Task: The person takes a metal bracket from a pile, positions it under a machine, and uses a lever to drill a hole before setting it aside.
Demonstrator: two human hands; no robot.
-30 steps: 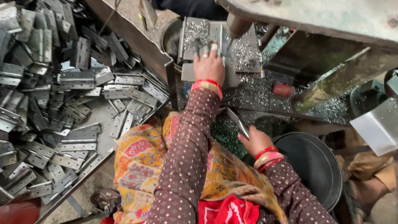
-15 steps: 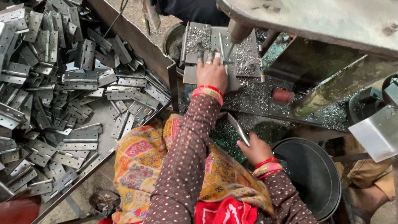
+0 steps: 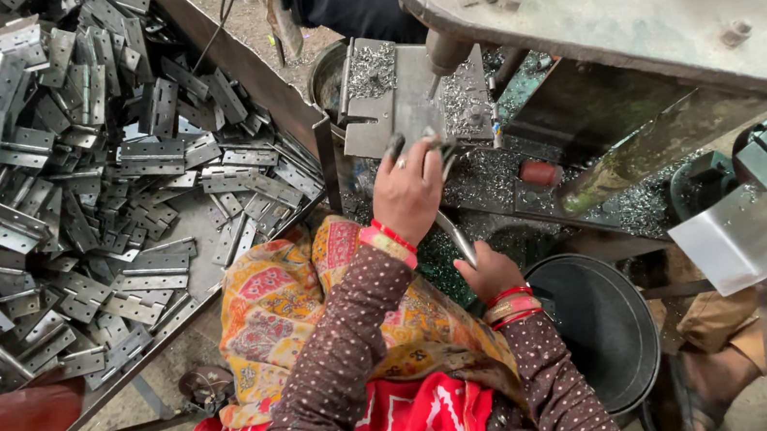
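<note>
A person is sitting at a drilling machine, seen from above, with both arms in brown dotted sleeves reaching away from the body. The left hand point(image 3: 408, 193) is stretching farther forward, its fingers point(image 3: 392, 149) curling down over a small grey metal hinge point(image 3: 442, 152) that is lying on the jig plate point(image 3: 408, 95), a flat steel block dusted with shavings. The fingers are closing on the piece, though how firmly they are gripping cannot be told from here. The drill bit point(image 3: 439, 61) is hanging from the machine head point(image 3: 630, 0) just beyond and slightly right of that hand, so the hinge is sitting between the fingertips and the bit, on the far side of the grip. The right hand point(image 3: 486, 271) is resting nearer the body and lower, fingers wrapped around a narrow, shiny metal strip point(image 3: 456, 238) whose long axis is running from near right up toward far left, pointing at the left hand. The left hand is clearly the nearer one to the plate. On the left, a sloping tray point(image 3: 239, 68) is holding a large heap of hinges point(image 3: 68, 186). A round black pan point(image 3: 602, 325) is sitting to the near right, beside the knees.
</note>
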